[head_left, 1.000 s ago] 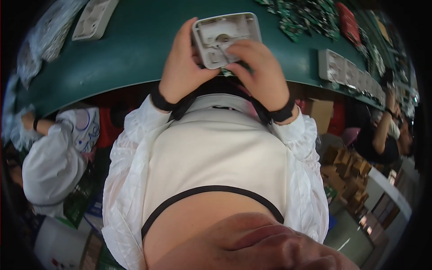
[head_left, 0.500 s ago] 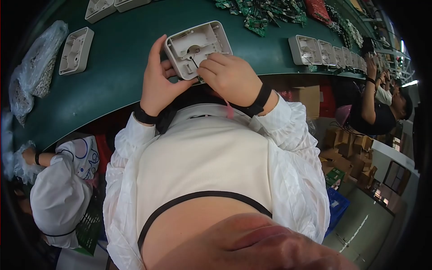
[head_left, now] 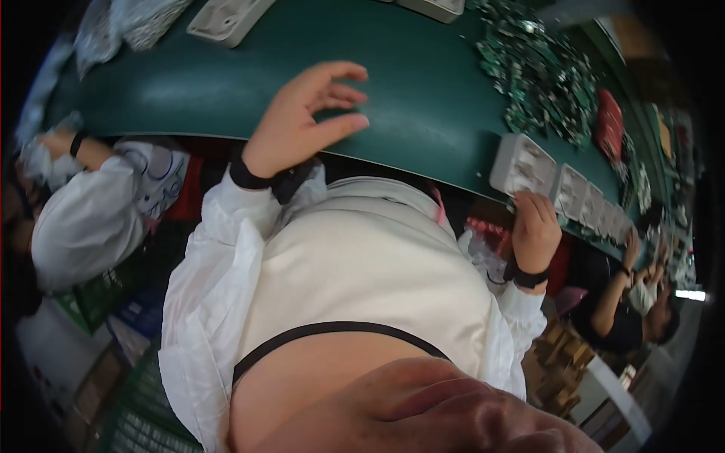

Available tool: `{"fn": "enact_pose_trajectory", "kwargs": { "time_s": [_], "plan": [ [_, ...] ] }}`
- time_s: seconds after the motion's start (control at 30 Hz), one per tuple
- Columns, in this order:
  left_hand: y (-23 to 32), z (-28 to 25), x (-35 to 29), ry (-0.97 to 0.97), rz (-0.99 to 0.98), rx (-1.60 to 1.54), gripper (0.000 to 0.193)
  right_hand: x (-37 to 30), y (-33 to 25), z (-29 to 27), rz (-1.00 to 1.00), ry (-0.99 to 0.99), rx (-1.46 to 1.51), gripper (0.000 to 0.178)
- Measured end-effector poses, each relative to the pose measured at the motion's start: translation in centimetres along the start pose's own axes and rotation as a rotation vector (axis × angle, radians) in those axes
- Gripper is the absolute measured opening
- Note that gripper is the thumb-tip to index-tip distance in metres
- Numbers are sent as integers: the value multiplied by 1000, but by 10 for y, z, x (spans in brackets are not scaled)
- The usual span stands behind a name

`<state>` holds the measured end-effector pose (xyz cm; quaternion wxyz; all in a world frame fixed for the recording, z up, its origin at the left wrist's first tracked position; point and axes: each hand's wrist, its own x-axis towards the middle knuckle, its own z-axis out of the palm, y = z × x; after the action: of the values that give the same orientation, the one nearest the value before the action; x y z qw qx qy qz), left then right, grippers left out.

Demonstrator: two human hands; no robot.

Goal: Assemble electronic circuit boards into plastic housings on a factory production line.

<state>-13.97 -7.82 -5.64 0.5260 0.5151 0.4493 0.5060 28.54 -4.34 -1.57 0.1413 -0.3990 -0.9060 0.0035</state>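
My left hand point(head_left: 313, 117) hovers above the near part of the green table point(head_left: 408, 106), with fingers curved and apart and nothing between them. At the right, my right hand point(head_left: 537, 230) has its fingers bent together at the near edge of a white plastic housing point(head_left: 526, 167), a rounded open box with moulded compartments. Whether the fingertips pinch the housing's edge or some small part there is hidden. More white housings point(head_left: 572, 190) continue in a row along the table edge behind it.
A heap of green circuit boards point(head_left: 536, 75) lies at the far right, beside a red bag point(head_left: 609, 124). Other white housings point(head_left: 230, 19) sit toward the back. Clear bags point(head_left: 143, 23) rest at the far left. Co-workers' arms point(head_left: 94, 155) show at both sides.
Both hands have let go of the white housing they held. My right hand has moved right to the row of housings; my left hand has opened. The view has turned.
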Motion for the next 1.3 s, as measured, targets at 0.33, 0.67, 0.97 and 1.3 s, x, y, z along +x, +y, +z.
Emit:
{"fn": "enact_pose_trajectory", "kwargs": {
  "time_s": [0.33, 0.67, 0.97, 1.3],
  "plan": [
    [8, -147, -11, 631, 213, 1417, 87, -5, 21, 4, 65, -7, -22, 24],
    [-26, -207, 34, 682, -59, 1322, 112, -1, 31, -26, 110, 0, -37, 26],
    [13, -138, 9, 709, -115, 1185, 115, 113, 99, -87, 498, -165, 556, 27],
    [28, 50, 9, 230, 148, 892, 112, 256, 182, -2, 701, -332, 347, 19]
  ]
}}
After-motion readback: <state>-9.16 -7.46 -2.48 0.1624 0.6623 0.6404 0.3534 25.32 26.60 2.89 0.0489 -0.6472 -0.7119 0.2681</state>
